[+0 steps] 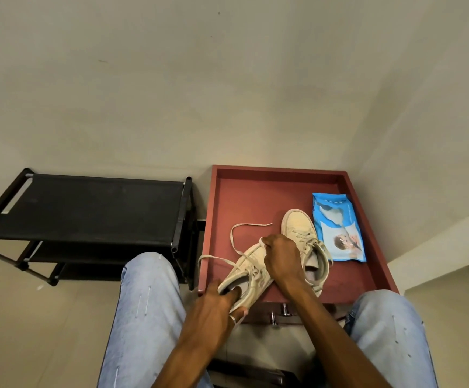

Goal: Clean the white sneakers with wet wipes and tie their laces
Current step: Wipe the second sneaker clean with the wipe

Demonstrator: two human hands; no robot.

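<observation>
Two white sneakers lie on a red tray-topped table (258, 197). The near sneaker (248, 271) is tilted, its heel held by my left hand (216, 306) with fingers inside the opening. My right hand (280, 257) is closed over its toe end, pressing something white there; I cannot tell whether it is a wipe. Its loose laces (234, 239) trail out to the left over the tray. The second sneaker (301, 233) lies behind my right hand, toe pointing away. A blue pack of wet wipes (338, 228) rests flat at the tray's right side.
A black shoe rack (87, 211) stands left of the red table against the wall. My knees in light jeans (149, 303) flank the table. Metal drawer handles (279, 312) show under the table's front edge. A wall corner rises at the right.
</observation>
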